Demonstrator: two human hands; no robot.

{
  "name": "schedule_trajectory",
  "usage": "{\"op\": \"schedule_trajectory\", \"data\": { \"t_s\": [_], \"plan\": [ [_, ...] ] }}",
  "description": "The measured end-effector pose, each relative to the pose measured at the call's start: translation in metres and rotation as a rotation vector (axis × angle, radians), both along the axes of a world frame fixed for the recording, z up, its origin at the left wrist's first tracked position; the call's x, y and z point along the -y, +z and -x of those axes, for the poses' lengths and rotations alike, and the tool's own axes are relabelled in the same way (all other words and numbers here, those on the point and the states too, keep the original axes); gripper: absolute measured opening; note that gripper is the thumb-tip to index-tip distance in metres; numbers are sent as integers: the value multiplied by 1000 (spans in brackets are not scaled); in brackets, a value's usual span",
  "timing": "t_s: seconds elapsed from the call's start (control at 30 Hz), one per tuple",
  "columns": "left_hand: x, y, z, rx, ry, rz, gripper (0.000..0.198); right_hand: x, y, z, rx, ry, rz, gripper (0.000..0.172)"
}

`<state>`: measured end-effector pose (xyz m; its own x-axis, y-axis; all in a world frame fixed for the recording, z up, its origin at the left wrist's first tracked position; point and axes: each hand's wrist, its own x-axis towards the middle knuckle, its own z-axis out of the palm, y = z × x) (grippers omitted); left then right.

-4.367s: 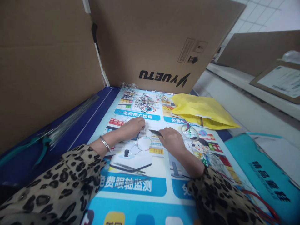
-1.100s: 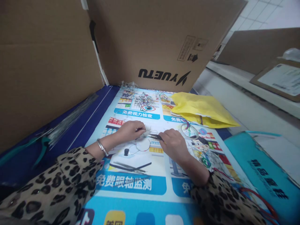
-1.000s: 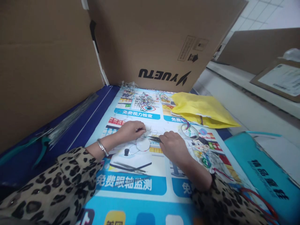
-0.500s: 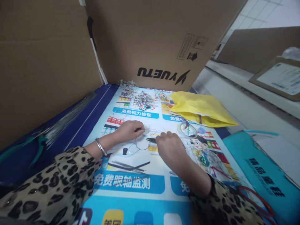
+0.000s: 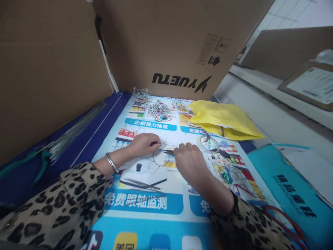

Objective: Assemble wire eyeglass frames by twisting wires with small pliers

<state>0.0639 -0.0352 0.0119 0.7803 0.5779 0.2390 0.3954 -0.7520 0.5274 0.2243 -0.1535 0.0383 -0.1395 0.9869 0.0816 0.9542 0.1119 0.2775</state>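
Note:
My left hand (image 5: 146,144) is closed in a pinch on a thin wire (image 5: 154,160), which hangs in loose loops just below the fingers. My right hand (image 5: 191,161) is wrapped round a pair of pliers; only their dark pointed jaws (image 5: 168,152) stick out, aimed at my left fingertips. The handles are hidden in the fist. Whether the jaws touch the wire is too fine to make out. Beneath both hands lies a printed poster (image 5: 145,220). Several thin dark rods or wires (image 5: 143,185) rest on it, nearer to me.
Tangled wire pieces (image 5: 160,109) lie farther back. A yellow pouch (image 5: 223,119), a clear ring-shaped coil (image 5: 209,144) and a teal box (image 5: 288,187) are on the right. Teal-handled pliers (image 5: 45,163) and a wire bundle (image 5: 78,128) lie left. Cardboard (image 5: 166,45) walls the back.
The pliers' tips have shifted slightly left and down toward my left fingers, and the wire loops have moved a little. My left hand stays almost in place.

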Motion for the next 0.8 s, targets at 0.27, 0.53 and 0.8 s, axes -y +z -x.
{"op": "schedule_trajectory", "data": {
  "t_s": [0.27, 0.53, 0.8],
  "plan": [
    [-2, -3, 1, 17, 11, -12, 12, -5, -1, -1, 18, -11, 32, 17],
    [-2, -3, 1, 25, 31, -23, 11, -7, 2, -2, 14, -2, 68, 17],
    [-2, -3, 1, 16, 25, -32, 11, -4, 2, -2, 16, 31, 41, 15]
  ]
}}
